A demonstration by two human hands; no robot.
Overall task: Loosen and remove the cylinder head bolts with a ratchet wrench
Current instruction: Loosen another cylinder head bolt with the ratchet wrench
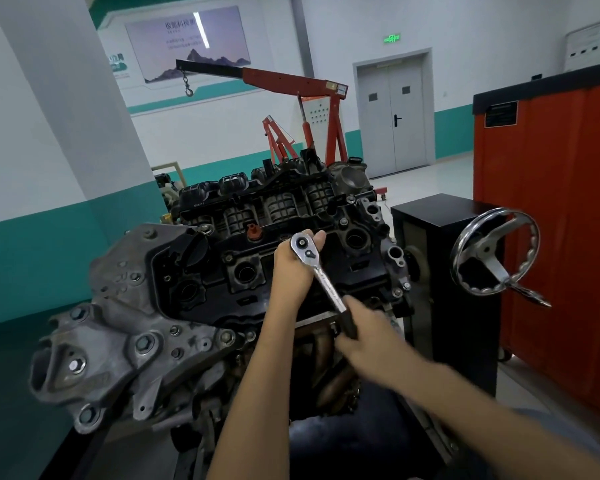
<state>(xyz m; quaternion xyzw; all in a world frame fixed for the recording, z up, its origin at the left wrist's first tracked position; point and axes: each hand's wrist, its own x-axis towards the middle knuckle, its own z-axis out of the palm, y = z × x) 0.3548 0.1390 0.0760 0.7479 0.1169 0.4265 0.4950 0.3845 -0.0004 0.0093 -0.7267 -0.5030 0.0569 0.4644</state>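
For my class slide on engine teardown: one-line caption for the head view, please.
Left hand holds ratchet wrench head on engine; right hand grips its handle.

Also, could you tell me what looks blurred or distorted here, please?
Head view: the right hand on the ratchet wrench handle is motion-blurred; the left hand at its head is sharp; the pillar leans from wide-angle distortion; glare streaks the poster.

Chrome ratchet wrench (323, 278), black grip, head over centre of black cyl. head cover (215, 282), handle slanting to cover's near-right edge; L hand (291, 268) cups head, R hand (364, 337) grips handle. Hex bolts (343, 222) sit seated along cover rim.
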